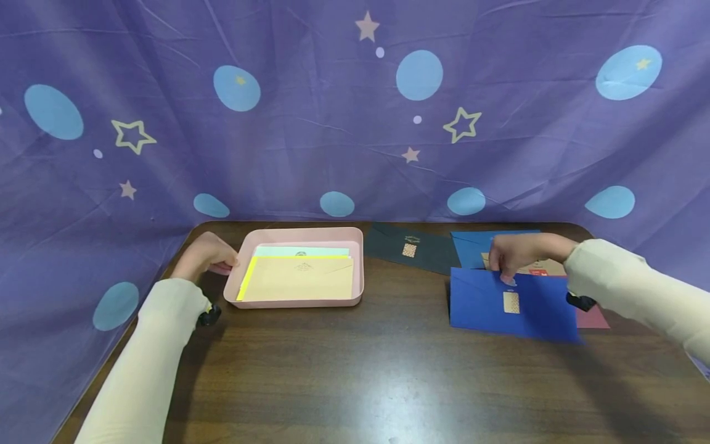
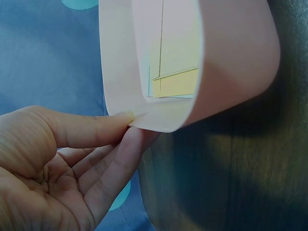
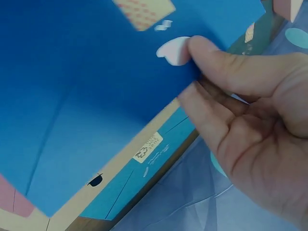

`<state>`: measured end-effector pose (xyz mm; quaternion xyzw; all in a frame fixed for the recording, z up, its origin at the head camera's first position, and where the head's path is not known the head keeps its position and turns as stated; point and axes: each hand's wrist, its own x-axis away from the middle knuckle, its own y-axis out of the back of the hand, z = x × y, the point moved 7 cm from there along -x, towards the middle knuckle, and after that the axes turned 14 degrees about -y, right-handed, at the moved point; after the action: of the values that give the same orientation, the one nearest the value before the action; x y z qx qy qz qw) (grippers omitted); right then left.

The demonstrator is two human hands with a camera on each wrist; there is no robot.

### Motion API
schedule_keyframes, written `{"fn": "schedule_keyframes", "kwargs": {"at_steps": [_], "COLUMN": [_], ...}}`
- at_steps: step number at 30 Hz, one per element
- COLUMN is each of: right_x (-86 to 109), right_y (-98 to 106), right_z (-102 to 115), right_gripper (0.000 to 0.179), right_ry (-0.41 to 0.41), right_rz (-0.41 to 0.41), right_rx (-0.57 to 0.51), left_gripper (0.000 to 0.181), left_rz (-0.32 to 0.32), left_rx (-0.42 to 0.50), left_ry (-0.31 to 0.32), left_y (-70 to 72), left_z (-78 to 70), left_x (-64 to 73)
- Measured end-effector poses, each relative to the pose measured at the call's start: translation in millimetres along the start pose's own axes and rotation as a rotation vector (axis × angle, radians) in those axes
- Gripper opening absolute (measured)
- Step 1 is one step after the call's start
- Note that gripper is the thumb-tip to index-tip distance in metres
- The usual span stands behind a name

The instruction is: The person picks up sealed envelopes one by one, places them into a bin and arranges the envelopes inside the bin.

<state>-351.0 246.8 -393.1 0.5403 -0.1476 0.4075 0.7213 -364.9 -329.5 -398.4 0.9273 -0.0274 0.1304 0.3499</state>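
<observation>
My left hand (image 1: 213, 254) pinches the left rim of a pink tray (image 1: 359, 265) between thumb and fingers, as the left wrist view shows close up. In the tray lie a cream envelope (image 1: 302, 280), a yellow one (image 1: 245, 283) and a pale mint one (image 1: 266, 251). With my right hand (image 1: 518, 253) I pinch the top edge of a dark blue envelope (image 1: 479, 302), which bears a small patterned sticker (image 1: 511, 303) and a white heart-shaped sticker (image 3: 172, 51). Its body hangs over other envelopes and hides parts of them.
A dark green envelope (image 1: 383, 243) lies right of the tray. Behind the held envelope are a lighter blue envelope (image 1: 468, 246) and a tan one (image 1: 554, 267); a pink one (image 1: 592, 318) peeks out right. The wooden table (image 1: 333, 370) meets a purple patterned cloth (image 1: 310, 123) at the back.
</observation>
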Motion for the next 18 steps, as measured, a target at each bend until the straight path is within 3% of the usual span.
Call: {"fn": "schedule_keyframes", "kwargs": {"at_steps": [6,18], "right_x": [2.5,2.8], "right_y": [8.1,25.0], "right_z": [5.7,26.6], "right_gripper": [0.007,0.033], "right_ry": [-0.021,-0.011], "right_rz": [-0.050,-0.073], "right_rx": [-0.040,-0.102], "left_gripper": [0.003,0.004], "left_rz": [0.005,-0.010], "left_rx": [0.021,0.004], "left_ry": [-0.012,-0.009], "left_y": [-0.4,0.3], "left_z": [-2.0,-2.6], "left_x": [1.9,2.7]}}
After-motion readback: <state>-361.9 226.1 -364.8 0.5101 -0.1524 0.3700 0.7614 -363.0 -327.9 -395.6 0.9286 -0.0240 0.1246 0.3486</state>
